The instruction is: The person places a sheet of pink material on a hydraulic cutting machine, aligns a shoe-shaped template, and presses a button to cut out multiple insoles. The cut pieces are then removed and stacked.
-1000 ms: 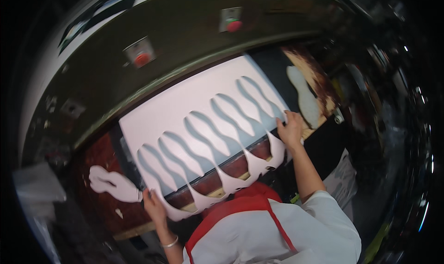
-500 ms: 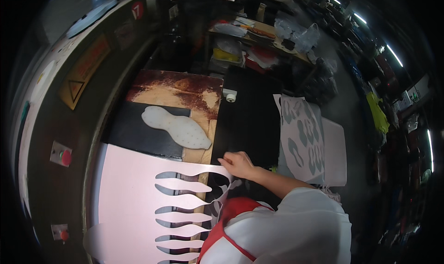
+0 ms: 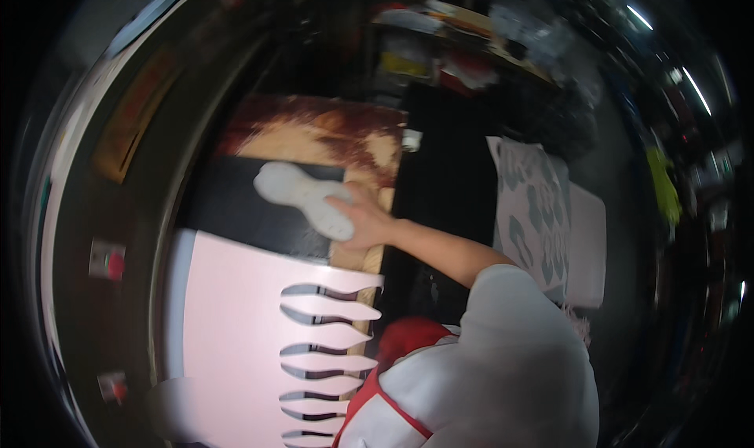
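Note:
My right hand (image 3: 365, 216) is on the near right end of a white sole-shaped plate (image 3: 294, 189), thumb over its top and the other fingers along its edge. The plate is narrow at the waist and lies on a black board (image 3: 236, 189). Just nearer than the board is a pink sheet (image 3: 228, 307) with a row of curved cutouts along its right side, leaving wavy strips between them. My left hand is not in view. Motion smears the picture somewhat.
A worn brown wooden board (image 3: 322, 126) shows beyond the black one. On the left stands a dark machine panel with red buttons (image 3: 115, 266). Cut pink sheets (image 3: 510, 212) hang at the right. A cluttered table (image 3: 463, 32) is farther back.
My right hand has left the right edge of the pink sheet and moved forward to the white plate. The strips' right ends now look loose, where scrap edging joined them before.

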### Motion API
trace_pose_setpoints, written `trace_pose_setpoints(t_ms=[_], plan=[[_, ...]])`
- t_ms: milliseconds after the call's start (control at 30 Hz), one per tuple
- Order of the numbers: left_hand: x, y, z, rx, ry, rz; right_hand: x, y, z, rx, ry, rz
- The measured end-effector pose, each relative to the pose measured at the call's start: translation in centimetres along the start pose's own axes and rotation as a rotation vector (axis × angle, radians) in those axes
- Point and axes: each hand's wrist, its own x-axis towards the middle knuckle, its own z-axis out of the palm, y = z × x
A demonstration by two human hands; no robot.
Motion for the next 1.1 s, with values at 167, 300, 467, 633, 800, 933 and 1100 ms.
trace_pose_setpoints(t_ms=[167, 300, 467, 633, 800, 933, 1100], plan=[[-2.1, 2.1, -0.5, 0.284, 0.177, -0.323, 0.3, -3.8, -0.4, 0.252, 0.130, 0.017], [-5.4, 8.8, 0.9, 0.576, 0.257, -0.019, -1.5, -10.9, -1.0, 0.470, -0.025, 0.142], [-4.9, 13.6, 0.4, 0.471, 0.313, -0.026, -3.9, -23.0, 3.6, 1.046, -0.315, -0.020], [-4.7, 13.9, 0.0, 0.431, 0.269, -0.059, -4.8, -34.2, 11.2, 1.054, -0.681, -0.125], [-4.8, 13.7, 0.5, 0.406, 0.281, -0.073, -6.0, -39.8, 16.2, 0.521, -0.564, -0.589], [-4.4, 14.0, 0.6, 0.400, 0.281, -0.099, -6.4, -40.4, 17.3, 0.388, -0.505, -0.701], [-4.1, 14.5, 0.0, 0.388, 0.226, -0.125, -5.8, -40.7, 16.9, 0.326, -0.540, -0.725]])
